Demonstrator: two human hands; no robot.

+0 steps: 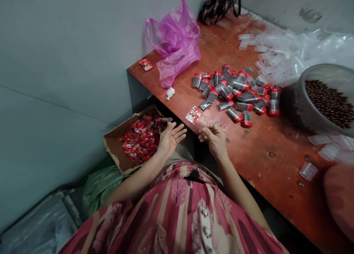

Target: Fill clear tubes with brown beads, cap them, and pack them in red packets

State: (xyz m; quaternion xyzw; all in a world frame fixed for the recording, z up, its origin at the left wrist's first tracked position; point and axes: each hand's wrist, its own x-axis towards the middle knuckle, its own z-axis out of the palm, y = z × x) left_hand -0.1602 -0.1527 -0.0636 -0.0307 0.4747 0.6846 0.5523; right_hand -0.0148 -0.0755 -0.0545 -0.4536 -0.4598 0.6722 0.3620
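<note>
The left hand (170,137) is palm up, fingers spread and well apart from the right, to the left of and nearer than the heap of red-capped containers (235,89); a small clear piece (166,119) shows at its fingertips, though whether they touch it I cannot tell; the right hand (215,137) is just nearer than the heap, thumb and fingers drawn together, and whether anything sits between them is too small to tell.

A red printed packet (193,115) lies on the worktop (276,172) beside the heap's near left side; farther left of the heap, below the worktop, a cardboard box (114,145) holds many red printed pieces (142,139); left of and beyond the heap are a pink plastic bag (177,36) and another red packet (146,64); behind it sits a dark patterned bag (217,6); clear tubes (293,54) spread beyond the heap to the right; a grey bowl (293,102) of brown beads (329,102) stands to its right.
</note>
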